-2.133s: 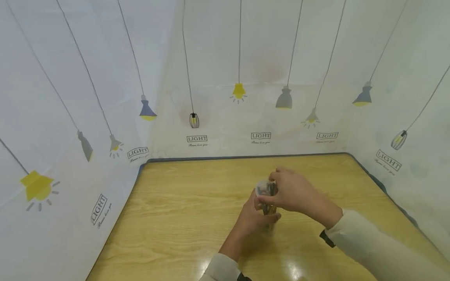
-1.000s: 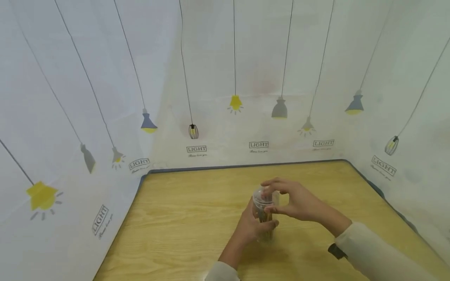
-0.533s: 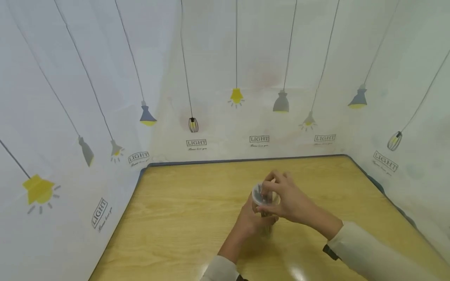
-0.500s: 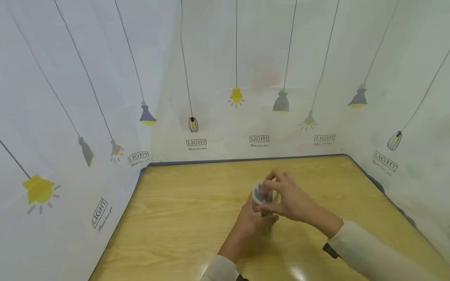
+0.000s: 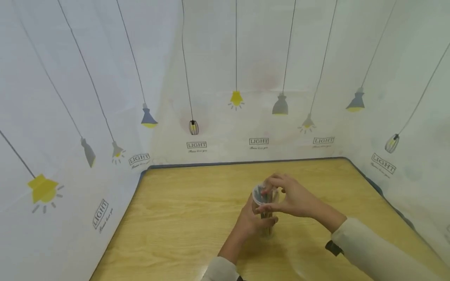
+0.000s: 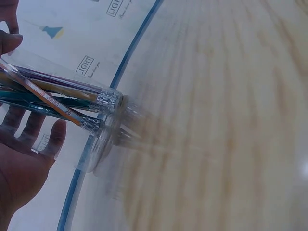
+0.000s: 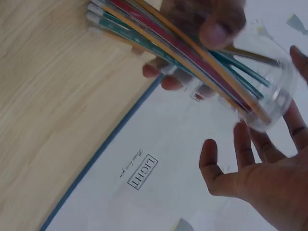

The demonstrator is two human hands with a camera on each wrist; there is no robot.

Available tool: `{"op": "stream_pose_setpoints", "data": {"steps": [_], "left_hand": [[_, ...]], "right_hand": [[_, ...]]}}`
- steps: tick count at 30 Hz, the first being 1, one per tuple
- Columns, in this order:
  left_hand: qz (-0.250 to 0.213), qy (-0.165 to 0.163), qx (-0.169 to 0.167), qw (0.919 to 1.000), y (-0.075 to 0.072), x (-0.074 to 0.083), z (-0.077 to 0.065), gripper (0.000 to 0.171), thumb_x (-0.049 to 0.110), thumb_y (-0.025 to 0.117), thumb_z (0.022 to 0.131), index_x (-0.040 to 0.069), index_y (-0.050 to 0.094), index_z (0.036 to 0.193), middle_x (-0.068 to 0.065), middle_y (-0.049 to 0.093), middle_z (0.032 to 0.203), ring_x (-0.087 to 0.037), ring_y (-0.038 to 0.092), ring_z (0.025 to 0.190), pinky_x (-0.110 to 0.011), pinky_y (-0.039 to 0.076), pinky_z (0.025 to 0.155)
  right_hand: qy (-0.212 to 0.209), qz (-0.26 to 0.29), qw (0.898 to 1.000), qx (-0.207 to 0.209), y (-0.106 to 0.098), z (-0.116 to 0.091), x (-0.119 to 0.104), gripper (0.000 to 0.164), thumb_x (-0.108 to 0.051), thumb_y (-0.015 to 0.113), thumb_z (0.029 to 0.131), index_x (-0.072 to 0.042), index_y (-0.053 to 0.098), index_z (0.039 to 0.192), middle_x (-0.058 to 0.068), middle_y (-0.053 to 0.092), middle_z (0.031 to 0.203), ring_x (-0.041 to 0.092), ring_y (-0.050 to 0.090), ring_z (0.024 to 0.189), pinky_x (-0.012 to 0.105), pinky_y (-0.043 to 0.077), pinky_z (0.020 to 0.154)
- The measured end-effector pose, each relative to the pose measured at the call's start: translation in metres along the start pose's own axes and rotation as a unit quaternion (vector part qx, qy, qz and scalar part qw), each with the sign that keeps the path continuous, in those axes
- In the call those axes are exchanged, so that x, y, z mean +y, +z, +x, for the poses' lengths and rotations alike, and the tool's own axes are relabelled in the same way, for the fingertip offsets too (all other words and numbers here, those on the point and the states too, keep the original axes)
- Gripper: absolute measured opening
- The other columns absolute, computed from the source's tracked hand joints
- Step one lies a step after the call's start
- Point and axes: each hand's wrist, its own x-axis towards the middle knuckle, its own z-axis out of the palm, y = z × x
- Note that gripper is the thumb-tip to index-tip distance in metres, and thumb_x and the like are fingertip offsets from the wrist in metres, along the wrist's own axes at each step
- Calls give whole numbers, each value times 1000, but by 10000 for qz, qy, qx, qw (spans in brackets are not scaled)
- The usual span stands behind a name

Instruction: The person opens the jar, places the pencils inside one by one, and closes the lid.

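A clear plastic jar (image 5: pixel 266 233) of pencils stands upright on the wooden table, right of the middle in the head view. My left hand (image 5: pixel 247 223) grips its body, thumb across the near side. Around the rim of the clear lid (image 5: pixel 259 196), the fingers and thumb of my right hand (image 5: pixel 299 200) are curled. In the left wrist view the pencils (image 6: pixel 53 100), orange, green and purple, show metal ferrules at the jar's base. The right wrist view shows the right hand's fingertips (image 7: pixel 244 147) at the lid end; the far side of the lid is partly hidden.
The wood-grain table (image 5: pixel 175 218) has a blue edge strip (image 5: pixel 225 163) along its back and sides. White sheets (image 5: pixel 218 47) printed with hanging lamps and the word LIGHT enclose it at the back, left and right.
My right hand's fingers have shifted and turned about the lid rim, spreading and curling again. The left hand keeps its grip on the jar, which stays in nearly the same place.
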Motion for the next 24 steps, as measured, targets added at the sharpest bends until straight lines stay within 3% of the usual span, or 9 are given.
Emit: {"op": "stream_pose_setpoints", "data": {"steps": [4, 8, 15, 19, 22, 24], "left_hand": [[34, 56, -5, 10000, 0, -1, 1, 102, 29, 90, 92, 49, 27, 170, 2, 53, 169, -46, 52, 153, -76, 40, 122], [18, 33, 23, 10000, -1, 0, 2, 102, 30, 91, 91, 47, 28, 170, 0, 57, 164, -41, 57, 147, -71, 46, 120], [-83, 68, 13, 9999, 1, 1, 1, 96, 28, 88, 95, 42, 31, 170, 3, 55, 165, -34, 58, 148, -66, 42, 126], [-31, 8, 72, 10000, 1, 4, 1, 91, 26, 89, 95, 37, 36, 168, 1, 56, 164, -33, 61, 144, -65, 44, 125], [-1, -31, 87, 10000, 1, 4, 1, 91, 25, 90, 94, 35, 37, 168, -1, 58, 161, -32, 63, 141, -62, 49, 122], [-23, 42, 39, 10000, 0, 3, 1, 90, 24, 90, 93, 34, 38, 167, -3, 61, 157, -33, 64, 140, -62, 50, 121]], "right_hand": [[-58, -241, 9997, -34, -3, 1, 3, 44, -46, 93, 89, -21, 76, 121, 0, 72, 130, 21, 64, 113, 42, 58, 91], [146, -634, 9976, 240, 6, 5, 1, 63, -49, 95, 85, -16, 74, 134, 1, 68, 118, 16, 59, 99, 34, 54, 80], [754, -624, 9928, 695, 28, 12, -3, 58, -59, 88, 85, -17, 60, 113, 1, 61, 112, 21, 50, 104, 38, 37, 78], [841, -833, 9905, 697, 31, 10, -1, 65, -68, 84, 86, -18, 58, 118, 4, 60, 117, 25, 50, 107, 47, 41, 81], [781, -896, 9912, 585, 26, 7, 1, 84, -78, 79, 86, -16, 57, 139, 11, 60, 136, 34, 54, 121, 63, 48, 91], [626, -645, 9949, 454, 19, 6, 2, 96, -77, 79, 87, -15, 51, 156, 15, 58, 149, 42, 53, 134, 74, 48, 100]]}}
